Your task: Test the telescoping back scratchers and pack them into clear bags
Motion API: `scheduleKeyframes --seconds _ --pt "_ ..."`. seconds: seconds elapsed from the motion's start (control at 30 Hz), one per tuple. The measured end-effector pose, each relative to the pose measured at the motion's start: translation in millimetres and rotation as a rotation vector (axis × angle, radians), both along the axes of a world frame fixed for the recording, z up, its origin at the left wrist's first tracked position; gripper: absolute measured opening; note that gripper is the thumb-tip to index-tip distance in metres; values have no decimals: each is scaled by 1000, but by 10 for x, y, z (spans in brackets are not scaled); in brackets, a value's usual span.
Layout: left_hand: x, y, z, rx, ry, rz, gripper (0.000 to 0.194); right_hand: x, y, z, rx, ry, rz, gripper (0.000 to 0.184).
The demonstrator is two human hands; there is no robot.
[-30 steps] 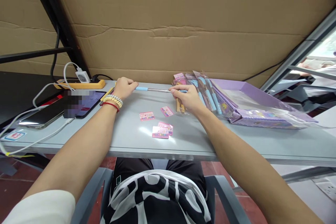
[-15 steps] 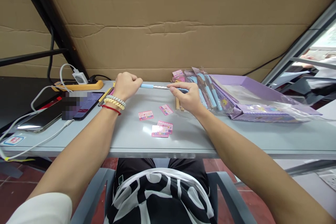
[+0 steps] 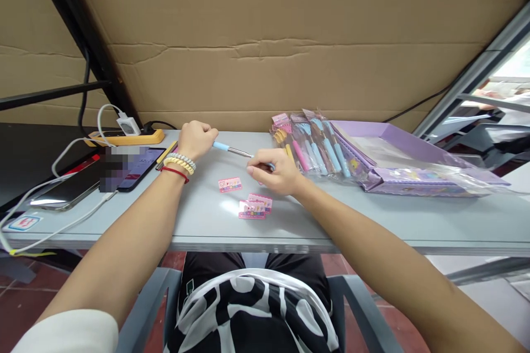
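My left hand (image 3: 196, 140) is closed in a fist round the handle end of a light blue back scratcher (image 3: 221, 146) with a thin metal shaft. My right hand (image 3: 275, 171) is closed at the other end, its fingers hiding most of the blue head. The back scratcher slants down to the right, just above the desk. Below it lie small pink printed cards: one card (image 3: 229, 185) on its own, and an overlapping pair (image 3: 252, 209). Another card is mostly covered by my right hand.
Several bagged back scratchers (image 3: 317, 149) lie behind my right hand, beside a purple box (image 3: 393, 182) with plastic wrap. At left are phones (image 3: 143, 168), white cables and a yellow power strip (image 3: 155, 136). A cardboard panel (image 3: 265, 77) stands behind the grey desk (image 3: 207, 220).
My right hand has come down and left, towards me, and now partly covers a card. My left hand has shifted slightly left. The back scratcher has gone from nearly level to slanted.
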State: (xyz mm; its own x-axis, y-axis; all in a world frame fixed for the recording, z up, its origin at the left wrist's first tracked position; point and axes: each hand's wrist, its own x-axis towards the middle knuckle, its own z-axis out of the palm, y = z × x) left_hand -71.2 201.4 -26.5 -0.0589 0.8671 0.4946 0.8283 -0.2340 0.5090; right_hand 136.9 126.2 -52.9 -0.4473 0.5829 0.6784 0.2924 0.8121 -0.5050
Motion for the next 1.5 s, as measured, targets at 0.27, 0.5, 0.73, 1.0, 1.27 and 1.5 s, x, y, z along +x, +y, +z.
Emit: scheduleKeyframes --seconds 0.27,0.5,0.73,1.0,1.27,1.5 --pt "98 -160 181 22 103 66 26 59 19 32 115 126 -49 19" --pt "147 -257 246 17 145 105 22 93 41 33 82 122 -113 26" --pt "166 -235 187 -7 146 89 25 169 114 24 -45 87 -85 32" --pt "128 -123 71 -69 127 48 27 75 58 -17 -22 40 -41 30" --pt "161 -190 198 -90 246 85 23 127 109 -29 39 70 -80 28" --pt "171 -183 201 -86 271 100 22 131 109 -52 -4 70 -49 19"
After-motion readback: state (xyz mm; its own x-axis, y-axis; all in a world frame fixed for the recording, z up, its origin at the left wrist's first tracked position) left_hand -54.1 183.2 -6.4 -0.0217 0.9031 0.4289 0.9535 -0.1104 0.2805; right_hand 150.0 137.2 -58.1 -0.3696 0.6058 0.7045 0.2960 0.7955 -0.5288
